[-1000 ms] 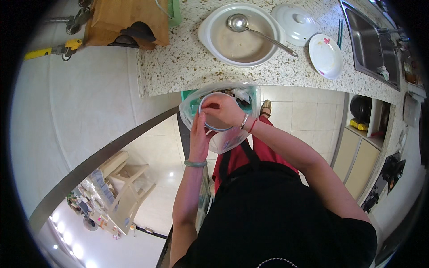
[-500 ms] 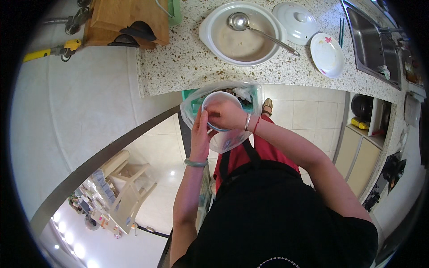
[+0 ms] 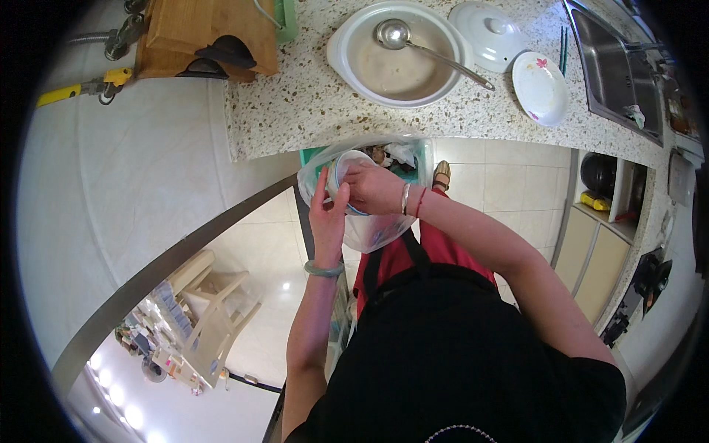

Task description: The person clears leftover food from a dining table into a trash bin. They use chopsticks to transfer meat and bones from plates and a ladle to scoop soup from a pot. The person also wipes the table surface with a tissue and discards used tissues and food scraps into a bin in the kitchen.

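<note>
A white bowl (image 3: 356,159) with a bluish rim is tilted over a green bin (image 3: 309,156) lined with a clear plastic bag (image 3: 380,235). My left hand (image 3: 326,215) holds the bowl from its left side, fingers along the outer wall and thumb near the rim. Reaching into the bowl from the right is my right hand (image 3: 378,190), its fingers curled at the inner side. Whatever those fingertips hold or touch is hidden. Crumpled pale and brown refuse (image 3: 397,154) lies in the bin just beyond the bowl.
On the speckled counter (image 3: 295,118) stand a white pot (image 3: 338,48) of cloudy liquid with a ladle (image 3: 452,65), its lid (image 3: 484,44), a flowered plate (image 3: 541,92) and chopsticks (image 3: 564,50). A sink (image 3: 609,63) is at the right, wooden boards (image 3: 199,26) at the left.
The bowl has tilted and turned leftward in my left hand, whose fingers now spread up its outer side. My right hand has shifted slightly, still at the bowl. More refuse shows.
</note>
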`<state>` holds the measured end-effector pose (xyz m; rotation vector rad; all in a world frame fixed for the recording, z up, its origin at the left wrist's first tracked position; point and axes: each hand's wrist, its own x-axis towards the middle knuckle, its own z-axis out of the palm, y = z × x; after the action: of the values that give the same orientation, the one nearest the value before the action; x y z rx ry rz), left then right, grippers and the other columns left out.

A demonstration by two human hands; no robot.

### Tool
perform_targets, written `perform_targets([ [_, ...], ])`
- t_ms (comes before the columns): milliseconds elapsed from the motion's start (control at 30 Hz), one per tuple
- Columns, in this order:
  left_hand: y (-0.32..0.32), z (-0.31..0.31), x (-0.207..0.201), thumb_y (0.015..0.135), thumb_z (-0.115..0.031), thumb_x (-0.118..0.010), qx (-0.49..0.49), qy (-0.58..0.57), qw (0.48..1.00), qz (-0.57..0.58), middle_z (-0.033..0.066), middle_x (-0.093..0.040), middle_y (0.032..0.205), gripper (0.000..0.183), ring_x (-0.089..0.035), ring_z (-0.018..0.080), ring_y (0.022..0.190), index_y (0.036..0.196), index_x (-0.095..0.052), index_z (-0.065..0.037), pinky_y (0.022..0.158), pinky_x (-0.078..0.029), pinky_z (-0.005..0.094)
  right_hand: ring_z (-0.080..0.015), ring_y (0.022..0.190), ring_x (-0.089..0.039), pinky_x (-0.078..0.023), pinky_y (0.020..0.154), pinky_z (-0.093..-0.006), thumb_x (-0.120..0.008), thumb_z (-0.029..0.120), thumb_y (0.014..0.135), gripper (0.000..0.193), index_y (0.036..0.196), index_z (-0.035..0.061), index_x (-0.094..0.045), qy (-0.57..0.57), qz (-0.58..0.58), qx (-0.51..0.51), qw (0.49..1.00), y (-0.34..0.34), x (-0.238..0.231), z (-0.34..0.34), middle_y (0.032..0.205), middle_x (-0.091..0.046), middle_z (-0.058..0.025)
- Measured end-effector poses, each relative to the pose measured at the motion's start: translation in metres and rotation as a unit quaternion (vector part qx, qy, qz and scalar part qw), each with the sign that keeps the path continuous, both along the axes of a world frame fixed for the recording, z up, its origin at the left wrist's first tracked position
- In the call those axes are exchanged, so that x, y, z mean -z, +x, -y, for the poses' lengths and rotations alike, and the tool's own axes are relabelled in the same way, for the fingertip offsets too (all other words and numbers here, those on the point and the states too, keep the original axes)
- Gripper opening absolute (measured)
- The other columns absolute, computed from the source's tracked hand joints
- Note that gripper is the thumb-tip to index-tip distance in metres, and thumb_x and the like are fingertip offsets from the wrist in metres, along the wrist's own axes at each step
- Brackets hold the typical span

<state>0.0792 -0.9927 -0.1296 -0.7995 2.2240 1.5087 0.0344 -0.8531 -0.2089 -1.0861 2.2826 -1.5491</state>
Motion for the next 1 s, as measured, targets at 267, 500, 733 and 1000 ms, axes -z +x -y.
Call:
perform_targets([
  [267, 0.0, -0.004, -0.006, 0.089, -0.028, -0.069, -0.105, 0.052, 0.993, 0.014, 0.0071, -0.059, 0.104, 0.062, -0.057, 0.01, 0.083, 0.144, -0.043, -0.013, 0.069, -0.051, 0.0252, -0.0302, 0.095, -0.059, -0.049, 0.085, -0.0396, -0.062, 0.007, 0.078, 0.01, 0.087, 0.0043, -0.064, -0.084, 0.124, 0.148, 0.978, 0.002, 0.014, -0.023, 0.091, -0.062, -0.0087],
  [500, 0.007, 0.003, 0.014, 0.088, -0.024, -0.07, 0.003, -0.028, 0.998, -0.054, 0.0064, -0.059, 0.102, 0.064, -0.057, 0.0103, 0.085, 0.144, -0.042, -0.015, 0.073, -0.051, 0.025, -0.0304, 0.094, -0.057, -0.049, 0.086, -0.038, -0.067, 0.016, 0.074, 0.018, 0.088, 0.0045, -0.065, -0.009, -0.029, 0.072, 0.997, 0.001, 0.015, 0.01, 0.095, -0.06, -0.0106],
  [733, 0.01, 0.002, 0.021, 0.087, -0.023, -0.07, 0.06, -0.143, 0.981, -0.12, 0.0087, -0.059, 0.108, 0.062, -0.057, 0.0122, 0.088, 0.142, -0.044, -0.01, 0.073, -0.049, 0.0258, -0.0281, 0.098, -0.057, -0.048, 0.086, -0.0377, -0.063, 0.007, 0.07, 0.017, 0.087, 0.0052, -0.066, 0.126, -0.05, 0.02, 0.991, -0.002, 0.016, -0.023, 0.097, -0.061, -0.0079],
  [1000, 0.009, 0.003, 0.012, 0.085, -0.024, -0.072, 0.007, -0.054, 0.996, -0.071, 0.0128, -0.057, 0.111, 0.062, -0.055, 0.0176, 0.094, 0.139, -0.048, -0.008, 0.079, -0.049, 0.0303, -0.0285, 0.098, -0.058, -0.046, 0.089, -0.0374, -0.062, 0.011, 0.074, 0.015, 0.088, 0.0058, -0.064, -0.024, -0.028, 0.158, 0.987, 0.003, 0.01, -0.003, 0.098, -0.061, -0.0082],
])
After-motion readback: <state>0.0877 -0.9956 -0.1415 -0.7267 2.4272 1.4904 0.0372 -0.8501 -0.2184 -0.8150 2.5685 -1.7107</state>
